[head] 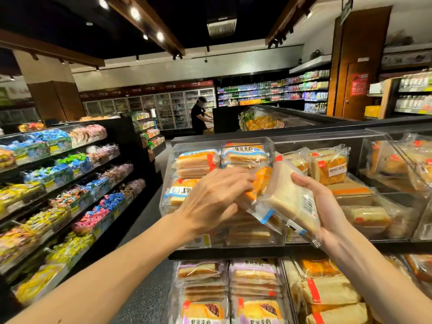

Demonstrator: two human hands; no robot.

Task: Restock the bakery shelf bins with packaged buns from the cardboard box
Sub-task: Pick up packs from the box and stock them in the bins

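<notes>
Left fingers [243, 181] are curling over the orange pack [263, 181], gripping it. Right fingers [301, 181] are wrapping round the white pack [287, 199] and holding it tilted, barcode side facing right. Left hand [210, 197] and right hand [327, 206] are both raised, with the two packs touching between them. The packs are hanging just in front of the clear bin [219, 141] on the upper shelf, not inside it. The bin is holding stacked blue-label packs [198, 160]. Purple-label packs [203, 270] are sitting on the shelf below. Candy shelves [58, 183] are running along the left. A person [198, 115] is standing far back by the coolers.
</notes>
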